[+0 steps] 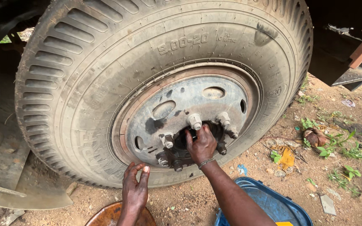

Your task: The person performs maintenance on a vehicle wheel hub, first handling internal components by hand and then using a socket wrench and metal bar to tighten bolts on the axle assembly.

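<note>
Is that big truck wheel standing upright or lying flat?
Upright. The wheel stands on the dirt, tread down, its hub facing sideways toward the right hand.

View: single head-worn camera, no second view
Facing: downward and forward at a truck wheel [164, 92]
Nearness: close, wheel fills most of frame
Below: dirt ground [315, 167] at lower right

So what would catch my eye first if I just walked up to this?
A huge tyre fills most of the view, its grey wheel studded with nuts around the hub. The right hand reaches into the hub at the wheel's centre, while the left hand hangs open below the tyre, above a rusty bowl. A blue tub sits on the dirt at lower right.
</note>
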